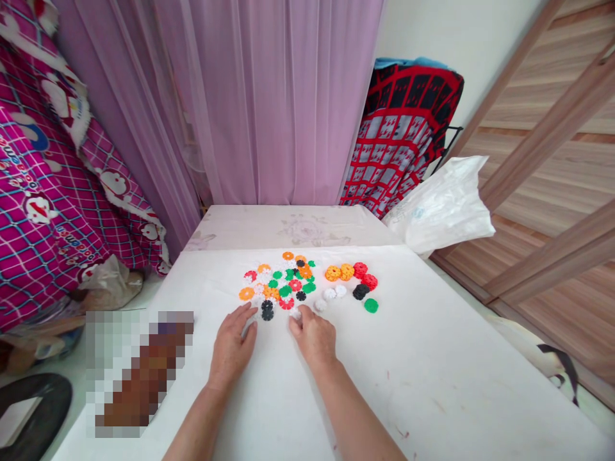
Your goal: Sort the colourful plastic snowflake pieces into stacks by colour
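Observation:
Flat notched discs in orange, green, red, white and black lie mixed in a loose pile [285, 291] on the white table. My left hand [234, 346] rests at the pile's near left side, fingers apart, beside two black discs [268, 310]. At the pile's near edge, my right hand [313, 334] has its thumb and forefinger pinched on a white disc [295, 313]. Right of the pile are small same-coloured stacks: orange [339, 273], red [365, 276], white [335, 292], black [360, 292] and green [371, 305].
A white plastic bag [444, 205] stands at the table's back right corner. Behind the table [432, 384] hangs a purple curtain [283, 102]. Patterned pink cloth [57, 179] is at the left, wooden doors [552, 179] at the right. A pixelated patch covers the table's left edge.

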Available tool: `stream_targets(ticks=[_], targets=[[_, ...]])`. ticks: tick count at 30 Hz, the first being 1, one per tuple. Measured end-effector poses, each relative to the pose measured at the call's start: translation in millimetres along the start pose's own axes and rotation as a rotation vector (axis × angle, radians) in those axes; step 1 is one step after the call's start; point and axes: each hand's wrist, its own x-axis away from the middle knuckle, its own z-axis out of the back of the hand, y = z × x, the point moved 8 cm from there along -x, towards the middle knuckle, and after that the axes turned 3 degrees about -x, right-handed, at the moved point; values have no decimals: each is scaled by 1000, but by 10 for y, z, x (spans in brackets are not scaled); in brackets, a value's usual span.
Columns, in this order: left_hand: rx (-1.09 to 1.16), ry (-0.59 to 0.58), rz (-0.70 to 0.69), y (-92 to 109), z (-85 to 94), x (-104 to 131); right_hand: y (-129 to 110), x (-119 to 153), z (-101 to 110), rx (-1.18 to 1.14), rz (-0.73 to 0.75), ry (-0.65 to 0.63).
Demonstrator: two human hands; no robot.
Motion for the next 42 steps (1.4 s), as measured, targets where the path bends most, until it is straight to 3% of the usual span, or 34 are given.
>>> stream_targets(ticks=[4,8,20,26,30,36,42], targets=[[-8,-14,8,-19,-11,3,377,-10,195,-61,-112,118],[-12,-22,5,-17,-16,7,633,-88,286,-56,-198,131],[-12,-14,1,-19,-6,19,623,-137,227,32,-220,38],[-7,-26,7,-28,-14,17,629,-129,225,-6,-204,82],[-5,-27,16,-31,-10,13,446,-41,221,-71,-59,132],[4,-22,20,-47,-27,-3,-179,30,171,-152,345,215],[-64,-56,-37,28,-41,0,-442,-127,-77,-105,342,154]])
